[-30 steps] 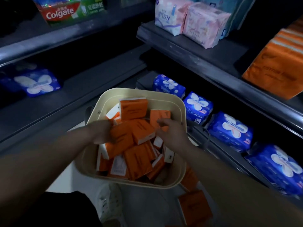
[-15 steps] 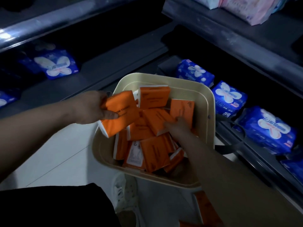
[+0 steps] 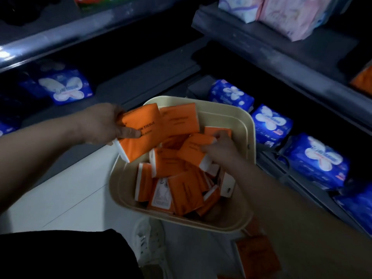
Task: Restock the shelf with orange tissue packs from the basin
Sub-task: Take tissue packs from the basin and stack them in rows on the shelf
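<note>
The orange tissue pack [image 3: 141, 135] is up and out, pinched in the left hand [image 3: 102, 123] with the thumb across its printed face, tilted over the basin's left rim. A second ago that hand was down in the pile with the other; now its pack hangs clear of the heap. The right hand [image 3: 219, 146] is in the basin [image 3: 249, 137], fingers curled over the end of a second pack [image 3: 193, 152], which half a second ago lay flatter among the rest. The loose pile [image 3: 181, 188] fills the cream basin, packs lying at all angles. Beyond the far rim, blue packs [image 3: 271, 125] line the lower shelf [image 3: 298, 174] on the right, another blue pack [image 3: 66, 87] on the left. Pink packs [image 3: 289, 15] sit on the shelf above. A white shoe [image 3: 149, 238] and a stray orange pack [image 3: 255, 256] lie on the floor below the basin.
</note>
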The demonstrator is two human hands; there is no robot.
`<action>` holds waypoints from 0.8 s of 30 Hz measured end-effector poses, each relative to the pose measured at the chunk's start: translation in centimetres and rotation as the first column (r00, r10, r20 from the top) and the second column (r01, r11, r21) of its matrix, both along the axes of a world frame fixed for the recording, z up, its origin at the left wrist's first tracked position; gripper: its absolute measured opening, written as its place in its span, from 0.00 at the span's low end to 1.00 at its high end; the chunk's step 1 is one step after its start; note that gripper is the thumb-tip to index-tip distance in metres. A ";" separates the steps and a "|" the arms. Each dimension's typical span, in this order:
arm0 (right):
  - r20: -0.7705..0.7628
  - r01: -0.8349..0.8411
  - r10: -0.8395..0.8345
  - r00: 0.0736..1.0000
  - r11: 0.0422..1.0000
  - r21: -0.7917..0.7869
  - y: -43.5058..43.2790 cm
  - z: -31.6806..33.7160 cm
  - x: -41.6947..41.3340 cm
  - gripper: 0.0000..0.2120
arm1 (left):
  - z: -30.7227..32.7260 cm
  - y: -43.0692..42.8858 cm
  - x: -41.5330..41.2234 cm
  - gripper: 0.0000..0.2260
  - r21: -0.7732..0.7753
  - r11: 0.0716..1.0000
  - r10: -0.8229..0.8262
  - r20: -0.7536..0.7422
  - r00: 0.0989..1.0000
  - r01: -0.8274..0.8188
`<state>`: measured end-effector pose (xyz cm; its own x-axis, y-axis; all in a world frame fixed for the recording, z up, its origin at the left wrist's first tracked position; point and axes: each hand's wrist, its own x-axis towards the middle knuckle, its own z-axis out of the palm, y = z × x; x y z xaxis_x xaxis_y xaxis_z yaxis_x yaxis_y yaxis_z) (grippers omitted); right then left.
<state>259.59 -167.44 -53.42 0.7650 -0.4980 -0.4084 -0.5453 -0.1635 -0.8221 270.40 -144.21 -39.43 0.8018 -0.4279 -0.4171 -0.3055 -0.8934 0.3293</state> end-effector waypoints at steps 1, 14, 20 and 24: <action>0.010 -0.035 0.035 0.999 0.999 -0.028 -0.7 1.5 -0.6 0.17 | 0.5 -0.4 -0.3 0.15 -0.013 1.000 -0.005 0.021 1.000 0.005; 0.410 0.221 -0.137 0.902 0.962 -0.164 -12.9 22.1 -16.5 0.18 | 10.8 -14.5 -8.5 0.14 -0.203 0.937 -0.193 0.374 0.907 0.283; 0.522 0.457 -0.288 0.803 0.860 -0.229 -18.1 29.0 -27.4 0.18 | 15.6 -22.3 -15.3 0.13 -0.355 0.843 -0.269 0.373 0.888 0.405; 0.553 0.607 -0.414 0.723 0.763 -0.223 -21.7 31.2 -34.3 0.18 | 18.1 -27.6 -20.5 0.17 -0.458 0.753 -0.308 0.390 0.868 0.473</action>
